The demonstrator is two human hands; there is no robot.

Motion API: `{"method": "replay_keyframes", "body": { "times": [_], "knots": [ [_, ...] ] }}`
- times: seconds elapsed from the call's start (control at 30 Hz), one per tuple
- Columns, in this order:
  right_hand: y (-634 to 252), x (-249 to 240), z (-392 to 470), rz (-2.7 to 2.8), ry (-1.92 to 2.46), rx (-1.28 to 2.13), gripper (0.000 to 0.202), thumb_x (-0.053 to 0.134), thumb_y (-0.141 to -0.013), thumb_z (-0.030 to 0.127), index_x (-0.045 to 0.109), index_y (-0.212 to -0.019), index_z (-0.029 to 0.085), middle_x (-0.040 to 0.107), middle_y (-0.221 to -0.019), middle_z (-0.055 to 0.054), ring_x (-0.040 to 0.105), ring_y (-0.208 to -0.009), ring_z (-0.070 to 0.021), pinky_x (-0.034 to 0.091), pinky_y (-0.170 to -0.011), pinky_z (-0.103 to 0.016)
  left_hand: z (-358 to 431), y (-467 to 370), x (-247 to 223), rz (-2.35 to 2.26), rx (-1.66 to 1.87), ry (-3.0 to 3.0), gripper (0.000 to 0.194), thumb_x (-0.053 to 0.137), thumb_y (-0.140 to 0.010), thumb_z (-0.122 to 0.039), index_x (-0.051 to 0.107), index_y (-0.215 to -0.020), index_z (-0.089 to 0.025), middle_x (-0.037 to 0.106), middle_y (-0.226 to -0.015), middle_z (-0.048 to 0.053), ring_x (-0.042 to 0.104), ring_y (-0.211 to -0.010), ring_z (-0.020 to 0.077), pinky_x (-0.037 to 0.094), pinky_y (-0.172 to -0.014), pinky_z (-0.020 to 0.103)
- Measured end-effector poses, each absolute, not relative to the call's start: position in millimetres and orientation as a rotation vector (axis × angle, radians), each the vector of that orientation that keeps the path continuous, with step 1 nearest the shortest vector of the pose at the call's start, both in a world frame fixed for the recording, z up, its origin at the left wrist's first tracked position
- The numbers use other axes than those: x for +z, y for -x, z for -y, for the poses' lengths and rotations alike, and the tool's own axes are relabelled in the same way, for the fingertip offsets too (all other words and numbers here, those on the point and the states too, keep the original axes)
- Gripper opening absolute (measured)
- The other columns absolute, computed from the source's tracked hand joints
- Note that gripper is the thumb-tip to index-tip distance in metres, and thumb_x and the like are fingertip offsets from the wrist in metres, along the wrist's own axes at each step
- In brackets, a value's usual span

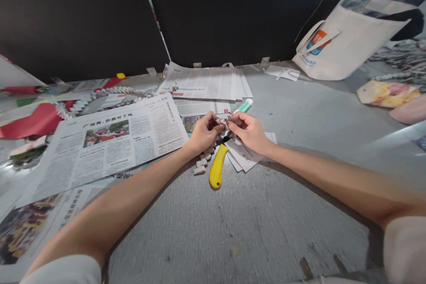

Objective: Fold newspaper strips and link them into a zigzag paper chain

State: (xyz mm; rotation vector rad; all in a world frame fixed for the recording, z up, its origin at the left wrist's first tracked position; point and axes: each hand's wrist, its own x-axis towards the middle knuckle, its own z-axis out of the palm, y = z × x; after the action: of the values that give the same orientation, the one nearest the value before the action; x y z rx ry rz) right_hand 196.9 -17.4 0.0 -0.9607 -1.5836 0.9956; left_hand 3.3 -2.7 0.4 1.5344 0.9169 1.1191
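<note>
Fingers of my left hand [204, 133] and my right hand [248, 131] pinch a small folded strip of newspaper [222, 121] between them, at the middle of the view. Below my left hand trails a chain of folded paper pieces [203, 162], partly hidden by that hand. A yellow-handled cutter [218, 168] lies on the grey surface just under both hands; its front end is covered. Several cut paper pieces [244, 155] rest beneath my right hand. Just beyond the hands lies a green and white tube [245, 105], perhaps a glue stick.
Newspaper sheets [149, 135] spread over the left side, and a newspaper stack [199, 82] lies by the black wall [233, 13]. Farther left are a long folded-paper chain [80, 104] and red paper [36, 122]. A white bag [349, 40] stands back right.
</note>
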Motion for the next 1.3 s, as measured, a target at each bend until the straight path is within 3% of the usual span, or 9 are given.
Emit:
{"method": "replay_keyframes", "body": {
  "times": [0.67, 1.3],
  "knots": [
    [-197.2, -0.2, 16.9, 1.606, 0.96, 1.0, 0.026, 0.073, -0.094, 0.039, 0.057, -0.081, 0.023, 0.054, -0.069, 0.003, 0.047, -0.061, -0.0129, 0.038, -0.058, -0.031, 4.1, -3.5, 2.8, -0.901, 1.121, -1.564, 0.025, 0.076, -0.085, -0.026, 0.052, -0.082, -0.02, 0.059, -0.072, -0.003, 0.055, -0.068, 0.0119, 0.043, -0.065, 0.026],
    [-195.9, 1.4, 17.3, 1.649, 0.985, 0.921, 0.015, 0.069, -0.094, 0.034, 0.066, -0.087, 0.021, 0.061, -0.072, 0.001, 0.053, -0.065, -0.0155, 0.041, -0.062, -0.032, 0.1, -3.0, 0.2, -0.896, 1.073, -1.581, 0.021, 0.07, -0.086, -0.019, 0.05, -0.083, -0.021, 0.061, -0.072, -0.003, 0.059, -0.067, 0.0117, 0.046, -0.065, 0.025]
  ]
}}
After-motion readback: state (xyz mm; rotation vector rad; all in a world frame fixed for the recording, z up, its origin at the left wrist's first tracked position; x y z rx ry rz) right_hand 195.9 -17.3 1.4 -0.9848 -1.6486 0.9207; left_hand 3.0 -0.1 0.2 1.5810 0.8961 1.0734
